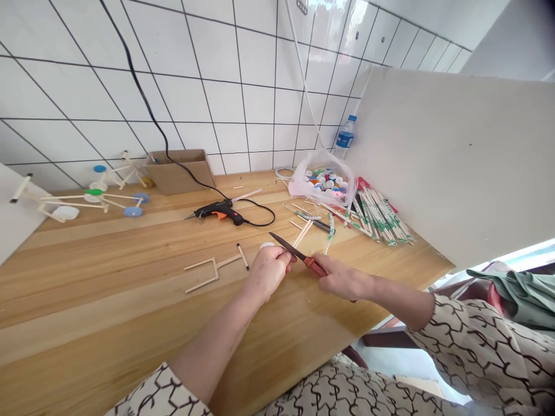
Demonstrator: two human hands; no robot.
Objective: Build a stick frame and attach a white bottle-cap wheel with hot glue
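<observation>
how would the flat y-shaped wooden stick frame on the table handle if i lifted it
The thin wooden stick frame looks light and fairly stiff. Its small joints may snap if twisted. Lying flat, it probably won't roll.

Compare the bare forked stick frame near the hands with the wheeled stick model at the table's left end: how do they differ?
The pale forked wooden stick frame has no wheels, while the wheeled stick model carries round blue, white and green caps. The frame uses few sticks; the model uses many more, in a long open shape. Both are thin pale sticks lying on the wooden tabletop.
</observation>
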